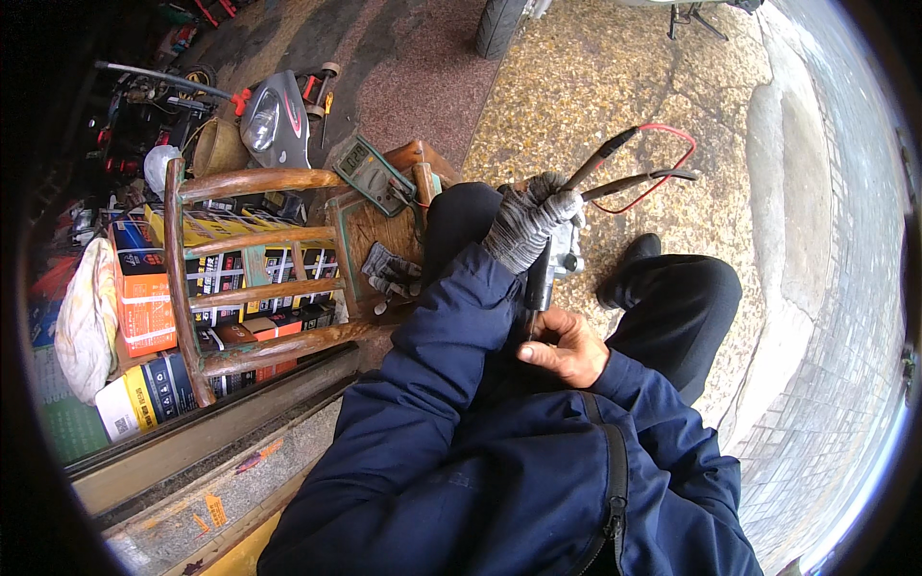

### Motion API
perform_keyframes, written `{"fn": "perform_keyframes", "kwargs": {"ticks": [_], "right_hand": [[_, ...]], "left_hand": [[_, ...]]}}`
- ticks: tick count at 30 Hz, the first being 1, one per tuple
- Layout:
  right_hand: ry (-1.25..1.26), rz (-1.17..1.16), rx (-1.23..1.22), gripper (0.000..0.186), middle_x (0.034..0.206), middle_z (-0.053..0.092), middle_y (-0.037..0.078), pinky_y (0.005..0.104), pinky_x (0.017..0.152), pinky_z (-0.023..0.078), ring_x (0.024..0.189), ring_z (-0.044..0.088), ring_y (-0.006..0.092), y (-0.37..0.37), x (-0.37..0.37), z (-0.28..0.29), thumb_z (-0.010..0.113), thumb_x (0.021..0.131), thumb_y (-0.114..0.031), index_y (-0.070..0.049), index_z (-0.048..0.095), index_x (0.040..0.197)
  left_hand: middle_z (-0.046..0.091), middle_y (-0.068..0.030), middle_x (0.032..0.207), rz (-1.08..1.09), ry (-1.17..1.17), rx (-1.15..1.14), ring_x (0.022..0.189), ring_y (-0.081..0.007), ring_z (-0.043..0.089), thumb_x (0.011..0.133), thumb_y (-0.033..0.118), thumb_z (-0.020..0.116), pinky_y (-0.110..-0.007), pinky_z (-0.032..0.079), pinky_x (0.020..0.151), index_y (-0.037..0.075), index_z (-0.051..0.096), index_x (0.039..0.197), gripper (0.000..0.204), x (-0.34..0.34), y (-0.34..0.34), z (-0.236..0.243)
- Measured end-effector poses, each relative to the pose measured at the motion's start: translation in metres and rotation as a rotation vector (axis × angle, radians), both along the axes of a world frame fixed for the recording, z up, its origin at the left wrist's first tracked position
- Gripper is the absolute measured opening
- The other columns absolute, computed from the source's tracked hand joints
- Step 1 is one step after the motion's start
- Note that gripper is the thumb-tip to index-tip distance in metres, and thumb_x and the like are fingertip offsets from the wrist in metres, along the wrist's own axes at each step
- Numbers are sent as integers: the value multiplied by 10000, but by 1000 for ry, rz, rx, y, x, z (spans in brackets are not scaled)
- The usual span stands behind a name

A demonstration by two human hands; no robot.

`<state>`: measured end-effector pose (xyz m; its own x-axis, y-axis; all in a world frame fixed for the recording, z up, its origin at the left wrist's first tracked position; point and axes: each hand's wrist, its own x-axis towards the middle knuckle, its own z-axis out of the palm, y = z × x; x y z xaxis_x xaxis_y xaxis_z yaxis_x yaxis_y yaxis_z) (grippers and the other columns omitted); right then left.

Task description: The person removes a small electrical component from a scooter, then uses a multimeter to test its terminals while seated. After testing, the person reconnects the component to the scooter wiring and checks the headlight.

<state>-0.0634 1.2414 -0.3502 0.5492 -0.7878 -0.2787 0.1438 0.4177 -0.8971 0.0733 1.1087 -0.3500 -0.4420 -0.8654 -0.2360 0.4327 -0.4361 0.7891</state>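
Note:
My left hand, in a grey knit glove, is closed around a dark part in front of my lap. Two dark sleeved leads come out past its fingers, and a thin red wire loops out from them. Beside the glove shows a piece of silver metal. A black cylinder points down from the gloved fist toward me. At its lower end my bare right hand is closed, thumb and fingers together. Its fingertips are partly hidden, and the part's exact kind cannot be made out.
Left of me stands a wooden chair bearing a green-cased multimeter and a second grey glove. Behind its slats are stacked boxes. A grey headlight fairing lies farther off. A tyre is at the top.

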Motion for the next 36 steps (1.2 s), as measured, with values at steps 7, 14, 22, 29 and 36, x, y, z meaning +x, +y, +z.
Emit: {"fn": "perform_keyframes", "kwargs": {"ticks": [7, 14, 22, 29, 36], "right_hand": [[75, -11, -32, 338, 736, 547, 11, 297, 606, 426, 684, 516, 103, -2, 4, 11, 821, 788, -271, -12, 606, 803], [528, -1, -543, 481, 727, 546, 145, 398, 599, 463, 657, 568, 332, -5, 0, 18, 827, 703, -424, -10, 607, 813], [471, 18, -634, 399, 767, 554, 187, 442, 633, 478, 706, 581, 388, -2, -2, 12, 706, 826, -378, 4, 598, 865], [194, 30, -590, 268, 815, 581, 201, 441, 696, 483, 775, 591, 405, -4, 2, 2, 624, 884, -235, 9, 594, 989], [186, 43, -527, 302, 836, 597, 194, 418, 706, 490, 797, 611, 379, -4, 0, 7, 643, 877, -248, 8, 610, 1035]], "left_hand": [[627, -96, 806, 13, 72, -10, 574, -239, 622, 911, 227, 672, -429, 531, 475, 123, 561, 969, 163, 0, 0, -5], [626, -95, 791, 2, 57, -7, 579, -233, 627, 917, 231, 664, -428, 537, 477, 106, 562, 958, 166, 0, -1, -3], [629, -96, 788, 37, -41, -103, 580, -215, 627, 923, 241, 657, -412, 542, 475, 84, 562, 949, 185, 0, -1, -3], [637, -106, 779, 20, 21, -18, 573, -225, 633, 923, 229, 657, -416, 547, 468, 85, 564, 942, 172, 1, 0, 2], [636, -114, 777, 22, 63, 4, 565, -229, 633, 924, 216, 655, -415, 547, 459, 90, 556, 938, 161, 0, 2, 4]]}}
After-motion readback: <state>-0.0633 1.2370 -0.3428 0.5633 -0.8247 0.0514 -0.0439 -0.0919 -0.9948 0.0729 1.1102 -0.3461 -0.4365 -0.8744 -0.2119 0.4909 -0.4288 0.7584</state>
